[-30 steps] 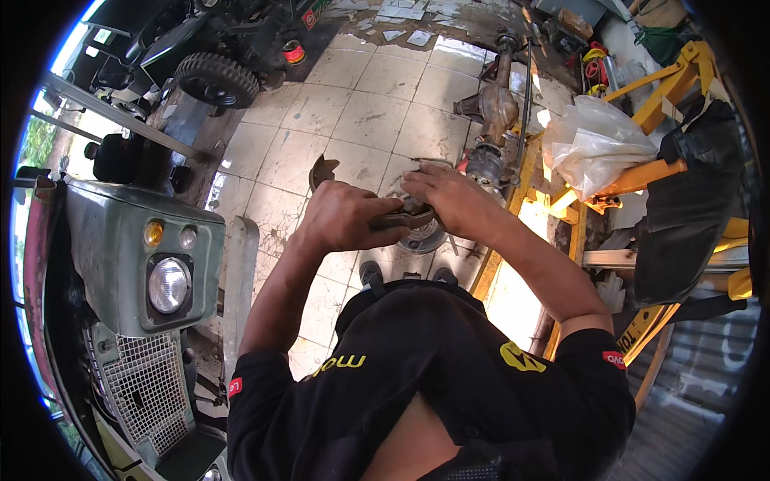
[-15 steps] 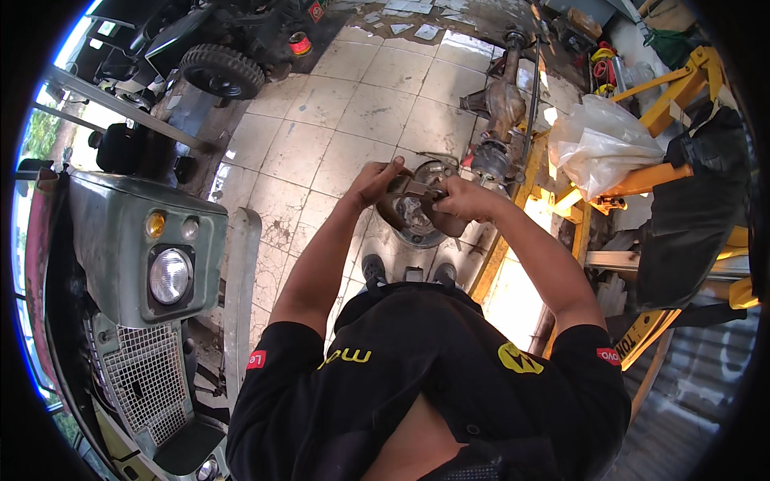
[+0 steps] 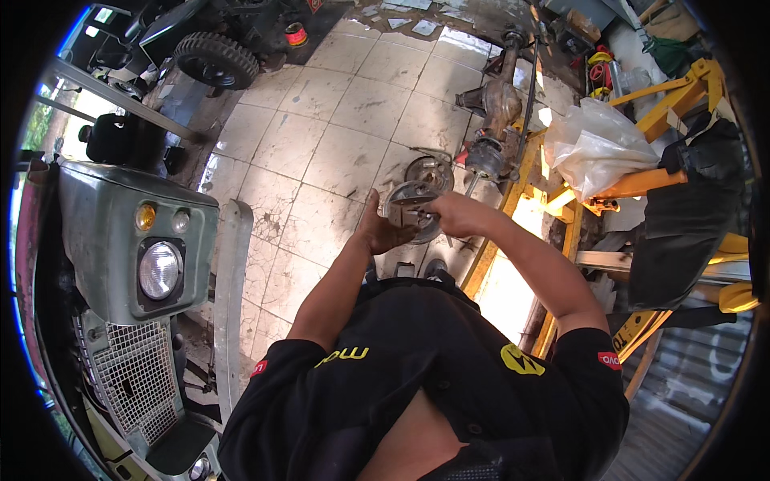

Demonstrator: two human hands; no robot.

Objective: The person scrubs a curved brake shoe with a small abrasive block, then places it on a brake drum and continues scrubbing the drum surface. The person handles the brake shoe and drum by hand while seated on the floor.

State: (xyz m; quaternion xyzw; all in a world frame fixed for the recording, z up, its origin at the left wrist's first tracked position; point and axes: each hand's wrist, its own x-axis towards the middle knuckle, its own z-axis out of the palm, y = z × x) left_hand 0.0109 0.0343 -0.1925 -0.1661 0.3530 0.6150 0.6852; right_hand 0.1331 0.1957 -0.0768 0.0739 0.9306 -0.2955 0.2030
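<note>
In front of me, above the floor, my right hand (image 3: 459, 215) is closed on a dark curved piece that looks like a brake shoe (image 3: 407, 212). My left hand (image 3: 382, 228) is beside it, thumb raised and apart, fingers stretched toward the piece's lower side; I cannot tell whether they touch it. Below the hands lies a round metal brake backing plate (image 3: 431, 231), partly hidden by them. Just beyond it a second round plate (image 3: 433, 171) rests on the tiles, with a thin bent rod at its far edge.
An axle housing (image 3: 502, 100) lies at the far right beside a yellow metal frame (image 3: 513, 220). Clear plastic sheeting (image 3: 597, 144) hangs over the frame. On my left stands a green vehicle front (image 3: 136, 240) with its bumper (image 3: 233, 297). A tyre (image 3: 216, 62) and a red can (image 3: 296, 34) are farther off.
Two curved pieces showed between my hands before; now one is visible there. My left hand has loosened, its thumb apart and fingers extended. Both hands have come slightly nearer my body.
</note>
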